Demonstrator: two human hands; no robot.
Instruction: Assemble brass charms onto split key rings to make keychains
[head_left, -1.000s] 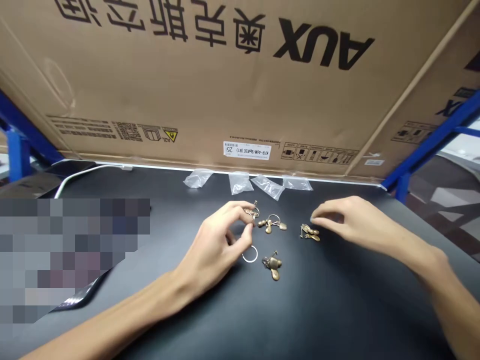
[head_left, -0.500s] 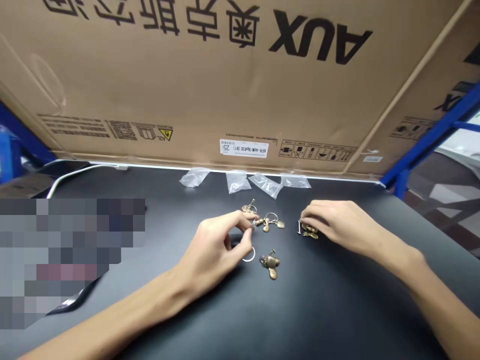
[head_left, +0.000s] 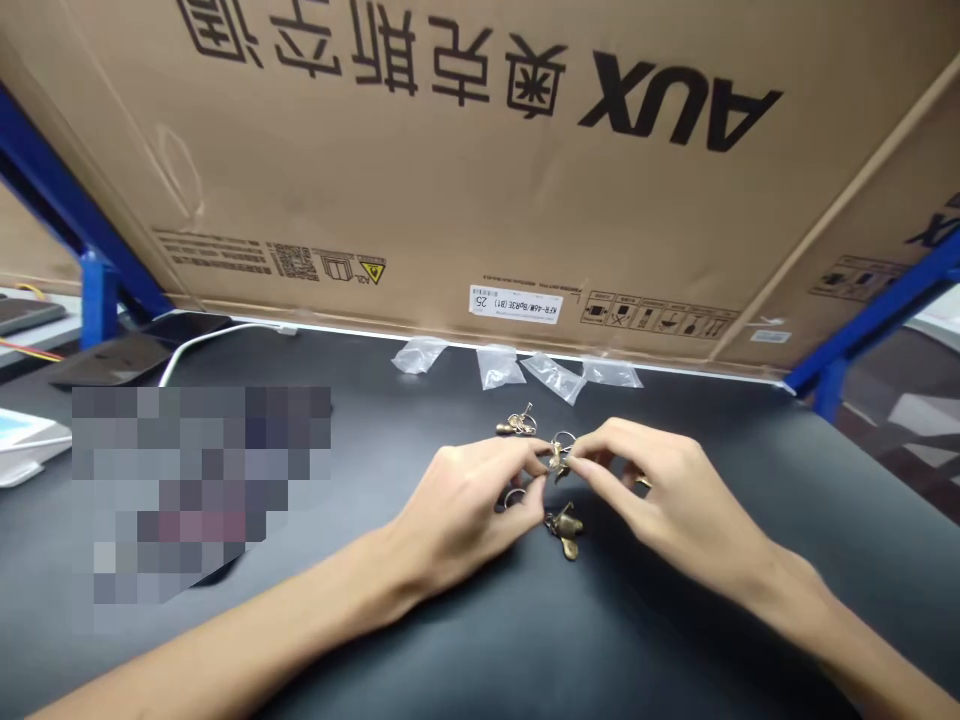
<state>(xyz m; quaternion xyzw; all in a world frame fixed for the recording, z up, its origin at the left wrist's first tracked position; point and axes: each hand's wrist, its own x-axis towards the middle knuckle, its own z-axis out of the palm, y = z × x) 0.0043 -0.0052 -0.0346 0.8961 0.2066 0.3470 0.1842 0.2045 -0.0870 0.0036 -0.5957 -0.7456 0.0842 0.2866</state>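
Near the middle of the dark table, my left hand (head_left: 480, 505) has thumb and forefinger closed at the left side of a small brass keyring bunch (head_left: 559, 456). From the right, my right hand (head_left: 660, 475) pinches the same bunch, its fingertips close to the left ones. A second brass bunch (head_left: 519, 422) lies just behind my left fingers. In front of both hands rests another brass bunch (head_left: 567, 528) with rounded pieces. A thin metal ring (head_left: 514, 497) shows partly beneath my left hand. Something brass is partly visible under my right fingers.
Several clear plastic bags (head_left: 553, 377) lie along the back edge. Behind them leans a big cardboard box (head_left: 420, 190) between blue metal posts (head_left: 97, 300). A white cable (head_left: 195, 345) and a dark flat object (head_left: 112, 355) are at the back left, beside a blurred-out area.
My right hand has moved left to the middle bunch, and my left hand has come to its left side. The view has shifted left, showing more on that side.
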